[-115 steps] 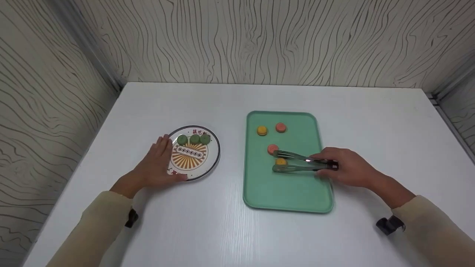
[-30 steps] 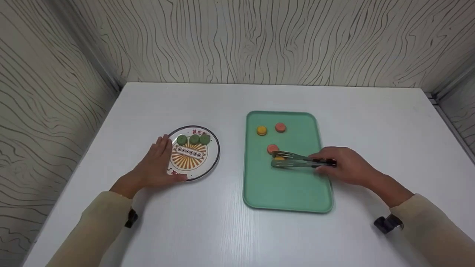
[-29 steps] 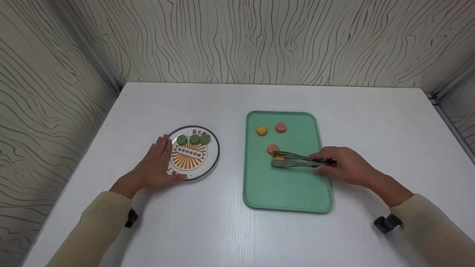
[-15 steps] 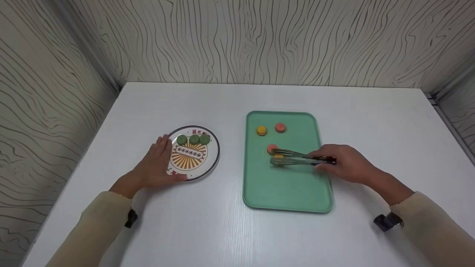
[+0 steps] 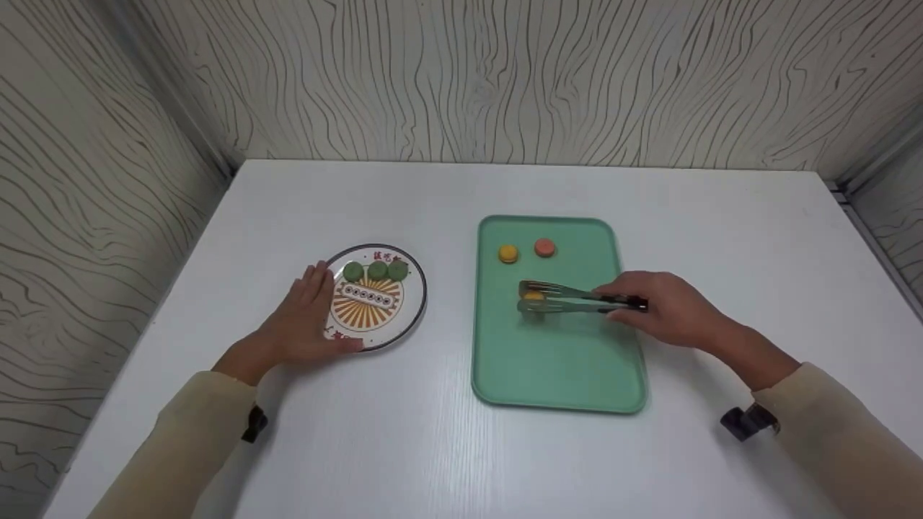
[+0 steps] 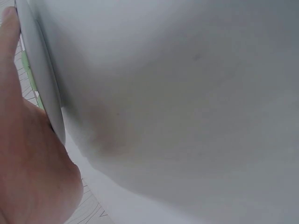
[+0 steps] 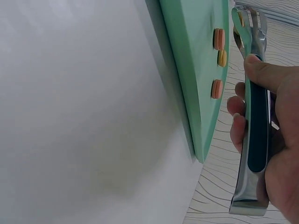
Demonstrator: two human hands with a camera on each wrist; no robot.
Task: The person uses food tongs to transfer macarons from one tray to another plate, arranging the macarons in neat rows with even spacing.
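The right hand (image 5: 667,306) grips tongs (image 5: 570,299) pinching a small yellow macaron (image 5: 533,296) above the green tray (image 5: 562,375); light, crumbly, best squeezed gently at its rim. The left hand (image 5: 299,324) rests flat against the plate (image 5: 414,317).

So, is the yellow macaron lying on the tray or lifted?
Lifted: the tongs pinch the yellow macaron clear of the tray in the right wrist view.
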